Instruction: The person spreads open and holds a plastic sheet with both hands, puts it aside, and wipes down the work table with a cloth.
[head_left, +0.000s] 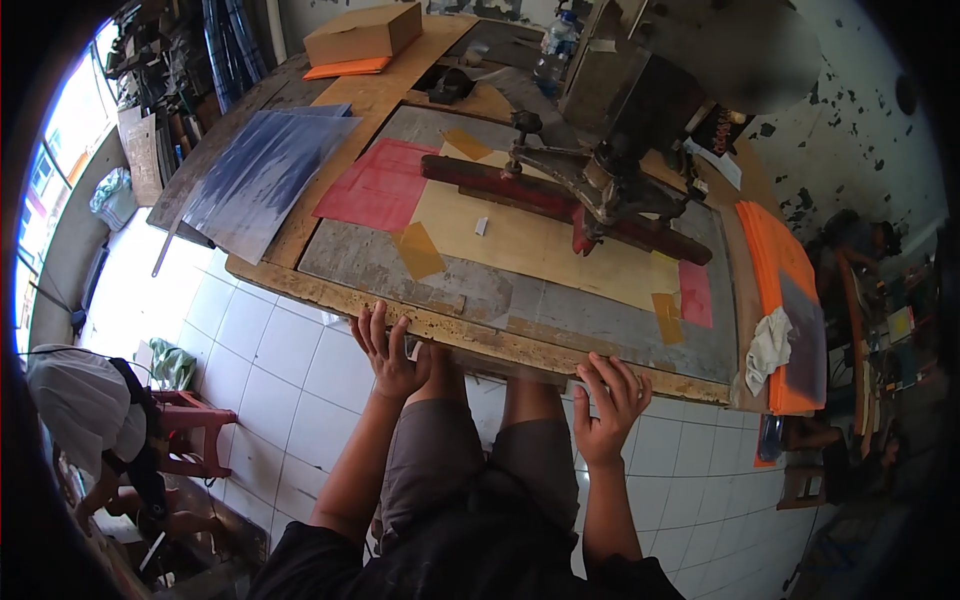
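Observation:
My left hand (388, 352) rests on the wooden front edge (470, 330) of the work table, fingers spread and holding nothing. Farther right along that edge, my right hand (609, 408) touches it with its fingers stretched out, also holding nothing. Beyond my hands lies a grey metal plate (470, 285). On it is a pale yellow sheet (540, 250) with a pink sheet (375, 185) at its left and a smaller pink piece (695, 293) at its right. Amber tape (418, 250) lies across the sheets' edges. A small white piece (481, 226) sits on the yellow sheet.
A dark red bar (500, 182) on a metal arm (590, 180) spans the plate. Bluish clear sheets (265, 170) lie left. Orange sheets (770, 270) with a white cloth (768, 348) are right. A cardboard box (363, 33) stands behind. Another person (100, 420) is at lower left.

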